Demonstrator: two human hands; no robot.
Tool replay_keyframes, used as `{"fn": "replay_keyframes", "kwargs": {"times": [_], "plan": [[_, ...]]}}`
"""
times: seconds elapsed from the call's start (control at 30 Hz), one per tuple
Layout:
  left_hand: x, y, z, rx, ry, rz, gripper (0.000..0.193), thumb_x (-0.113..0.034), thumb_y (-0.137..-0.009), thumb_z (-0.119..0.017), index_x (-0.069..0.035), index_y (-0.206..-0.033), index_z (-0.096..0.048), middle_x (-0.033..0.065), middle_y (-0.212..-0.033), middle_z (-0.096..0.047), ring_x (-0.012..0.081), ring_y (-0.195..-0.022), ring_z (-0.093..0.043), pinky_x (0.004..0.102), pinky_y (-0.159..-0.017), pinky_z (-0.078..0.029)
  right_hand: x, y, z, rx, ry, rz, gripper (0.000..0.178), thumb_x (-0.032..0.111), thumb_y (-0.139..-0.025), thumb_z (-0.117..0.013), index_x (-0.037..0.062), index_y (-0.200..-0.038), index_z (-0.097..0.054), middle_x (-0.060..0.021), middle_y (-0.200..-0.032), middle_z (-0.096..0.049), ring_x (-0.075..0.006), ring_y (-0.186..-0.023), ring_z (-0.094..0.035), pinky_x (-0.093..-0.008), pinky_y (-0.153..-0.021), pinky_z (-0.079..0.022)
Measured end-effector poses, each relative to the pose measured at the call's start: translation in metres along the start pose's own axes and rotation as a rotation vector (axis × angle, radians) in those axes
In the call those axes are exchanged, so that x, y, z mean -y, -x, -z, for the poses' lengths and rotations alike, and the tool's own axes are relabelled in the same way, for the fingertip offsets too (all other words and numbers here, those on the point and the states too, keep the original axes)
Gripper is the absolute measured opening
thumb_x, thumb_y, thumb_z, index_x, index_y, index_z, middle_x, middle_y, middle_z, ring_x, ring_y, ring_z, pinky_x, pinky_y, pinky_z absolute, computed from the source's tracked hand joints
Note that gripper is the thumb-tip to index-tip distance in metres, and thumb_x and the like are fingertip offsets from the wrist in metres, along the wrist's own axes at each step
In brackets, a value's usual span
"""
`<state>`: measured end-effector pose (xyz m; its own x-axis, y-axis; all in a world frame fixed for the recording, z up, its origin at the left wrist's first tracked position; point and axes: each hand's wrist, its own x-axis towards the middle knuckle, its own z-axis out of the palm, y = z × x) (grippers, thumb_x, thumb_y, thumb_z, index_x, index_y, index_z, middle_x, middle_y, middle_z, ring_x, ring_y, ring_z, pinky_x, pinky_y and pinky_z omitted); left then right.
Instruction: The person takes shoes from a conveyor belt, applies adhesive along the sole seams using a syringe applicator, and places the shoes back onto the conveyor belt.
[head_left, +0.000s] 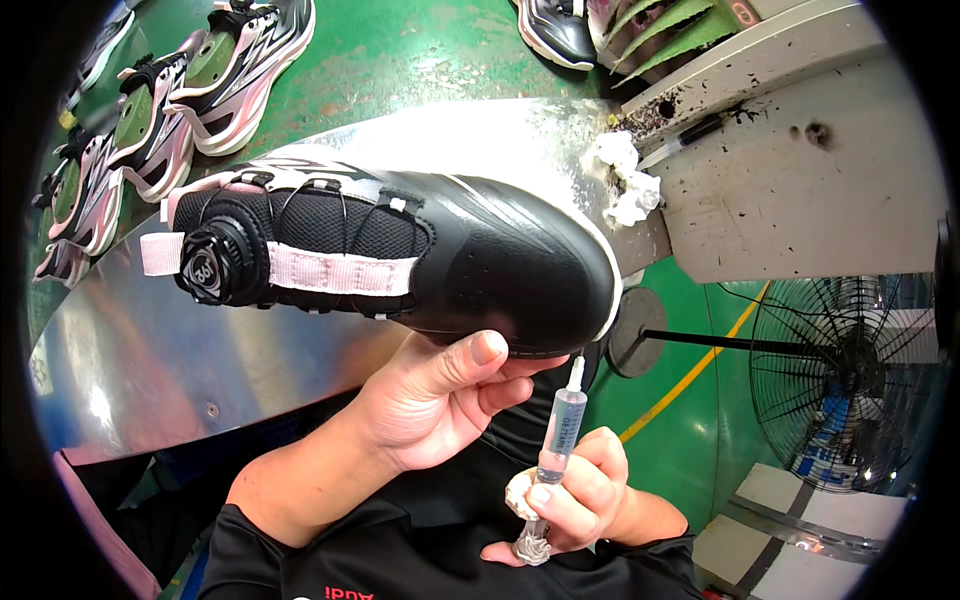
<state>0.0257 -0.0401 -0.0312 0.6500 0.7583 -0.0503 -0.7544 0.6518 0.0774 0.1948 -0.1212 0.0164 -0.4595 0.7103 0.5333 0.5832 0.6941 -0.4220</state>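
My left hand [425, 400] grips a black sneaker [510, 265] from its near side, thumb on the upper and fingers curled beneath. The shoe lies sideways before me, toe to the right, with a round lacing dial [207, 264] and a pale pink strap [345, 270] along its tongue. In my right hand [585, 495] is a clear syringe [562, 432], held upright and partly filled with clear liquid. Its tip is at the sole edge near the toe; whether it touches cannot be told. Whitish wrapping covers the syringe's finger flange and plunger end.
A shiny metal work surface [240, 365] spreads under the shoe. Several similar sneakers [150, 125] stand at the far left, another shoe [557, 30] at the far edge. Crumpled white tissue [625, 180] and a marker pen [685, 138] lie right of the toe. A black fan [850, 375] stands at right.
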Motion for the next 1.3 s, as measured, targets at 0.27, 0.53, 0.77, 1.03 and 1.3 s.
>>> {"fn": "replay_keyframes", "kwargs": {"times": [0.27,0.53,0.77,1.03,1.3], "plan": [[0.004,-0.002,0.005,-0.129,0.111,0.104,0.023,-0.006,-0.086,-0.063,-0.001,-0.108,-0.061,0.0070,-0.104,-0.065,0.0213,-0.106,-0.059,0.0296,-0.086,-0.052,-0.001,0.004,0.004,-0.228,0.080,0.135,0.085,0.063,-0.059,-0.075,0.0092,-0.117,-0.042,-0.0114,-0.099,-0.050,-0.0253,-0.078,-0.046,-0.0379,-0.068,-0.035],[-0.014,0.096,0.007,-0.355,0.002,0.011,0.071,0.002,-0.072,-0.065,0.000,-0.135,-0.033,0.0130,-0.129,-0.049,0.0255,-0.116,-0.052,0.0385,-0.099,-0.041,-0.137,0.007,-0.014,-0.052,0.124,-0.131,0.094,0.055,-0.065,-0.074,-0.0008,-0.128,-0.031,-0.0141,-0.106,-0.040,-0.0271,-0.097,-0.042,-0.0386,-0.085,-0.036],[-0.065,0.054,0.004,-0.390,-0.520,-0.131,0.087,-0.011,-0.062,-0.076,0.003,-0.135,-0.032,0.0152,-0.126,-0.051,0.0257,-0.113,-0.053,0.0376,-0.098,-0.042,-0.179,-0.043,-0.054,-0.117,0.037,-0.182,0.088,0.046,-0.060,-0.079,-0.0020,-0.122,-0.040,-0.0167,-0.107,-0.043,-0.0307,-0.097,-0.043,-0.0397,-0.086,-0.038],[-0.132,-0.136,0.023,-0.317,-0.564,-0.232,0.037,-0.011,-0.087,-0.058,0.002,-0.119,-0.043,0.0193,-0.110,-0.054,0.0301,-0.100,-0.059,0.0365,-0.085,-0.050,-0.182,-0.038,-0.070,-0.143,-0.077,-0.336,0.092,0.050,-0.057,-0.079,-0.0016,-0.122,-0.039,-0.0153,-0.106,-0.040,-0.0280,-0.095,-0.043,-0.0377,-0.085,-0.039],[-0.208,0.001,0.052,-0.671,-1.385,-0.995,0.061,0.006,-0.077,-0.057,0.000,-0.129,-0.025,0.0132,-0.110,-0.048,0.0231,-0.109,-0.052,0.0334,-0.090,-0.046,-0.181,-0.052,-0.052,-0.131,-0.060,-0.269,0.089,0.049,-0.056,-0.080,-0.0015,-0.119,-0.043,-0.0152,-0.104,-0.049,-0.0287,-0.089,-0.044,-0.0380,-0.080,-0.039]]}}
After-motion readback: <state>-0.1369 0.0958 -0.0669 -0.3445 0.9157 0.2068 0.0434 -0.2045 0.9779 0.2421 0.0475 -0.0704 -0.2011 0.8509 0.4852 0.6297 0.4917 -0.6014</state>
